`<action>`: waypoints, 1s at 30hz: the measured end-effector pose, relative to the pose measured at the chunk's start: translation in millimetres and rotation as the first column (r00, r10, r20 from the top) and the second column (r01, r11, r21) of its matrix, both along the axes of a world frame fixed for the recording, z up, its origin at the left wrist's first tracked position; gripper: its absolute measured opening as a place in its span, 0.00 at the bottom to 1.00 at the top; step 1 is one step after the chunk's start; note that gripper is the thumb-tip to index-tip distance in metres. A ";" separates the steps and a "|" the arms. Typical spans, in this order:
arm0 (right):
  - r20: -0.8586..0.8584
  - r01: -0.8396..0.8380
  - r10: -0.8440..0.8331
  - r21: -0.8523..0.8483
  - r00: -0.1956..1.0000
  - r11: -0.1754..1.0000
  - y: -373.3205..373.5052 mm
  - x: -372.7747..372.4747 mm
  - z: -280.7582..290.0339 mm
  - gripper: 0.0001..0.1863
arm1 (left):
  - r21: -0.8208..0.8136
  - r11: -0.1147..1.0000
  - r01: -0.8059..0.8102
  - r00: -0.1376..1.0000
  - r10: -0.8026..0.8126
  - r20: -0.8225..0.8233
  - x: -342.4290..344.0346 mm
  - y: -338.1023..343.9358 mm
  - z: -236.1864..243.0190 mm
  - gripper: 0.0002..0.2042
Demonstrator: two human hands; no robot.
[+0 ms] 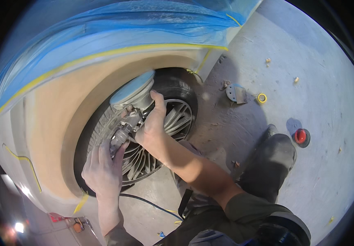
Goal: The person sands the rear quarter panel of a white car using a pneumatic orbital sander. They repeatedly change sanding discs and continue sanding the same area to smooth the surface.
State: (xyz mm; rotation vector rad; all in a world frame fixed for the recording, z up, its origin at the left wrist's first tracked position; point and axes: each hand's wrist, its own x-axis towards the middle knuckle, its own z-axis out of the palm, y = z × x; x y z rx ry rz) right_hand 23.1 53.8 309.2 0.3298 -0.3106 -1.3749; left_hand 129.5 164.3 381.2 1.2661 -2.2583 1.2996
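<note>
A dusty air sander [131, 117] with a round pad and a light blue disc [134, 87] is held in front of the car wheel [146, 162]. Its disc face is tilted up toward the wheel arch; whether it touches the arch I cannot tell. My left hand [104, 167], coated in pale dust, is closed around the sander's rear end. At the pad end, my right hand [154, 123] grips the body with the thumb against the side of the pad. Above is a beige sanded fender [54, 135], edged with yellow tape [115, 52] below blue masking film [144, 24].
A black hose [148, 201] runs below the wheel. On the grey floor [324, 86] lie a perforated disc [236, 93], a yellow tape roll [261, 98], a red-topped round tool [300, 136] and small crumpled scraps. My bent knee [273, 156] is right of the wheel.
</note>
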 end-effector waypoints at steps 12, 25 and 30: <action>-0.055 0.197 -0.191 0.167 0.980 0.966 -30.1 23.7 -3.0 0.26 | 0.248 0.963 0.104 0.985 -0.134 0.110 9.9 -54.0 50.0 0.18; -0.184 0.026 -0.020 0.028 0.983 0.999 65.0 75.2 55.2 0.23 | 0.074 0.997 0.022 0.986 -0.010 -0.165 88.1 59.4 58.0 0.20; -0.370 -0.113 0.096 -0.024 0.924 0.993 148.5 210.5 60.8 0.26 | 0.023 0.988 -0.154 0.939 0.154 -0.309 210.1 165.8 36.9 0.20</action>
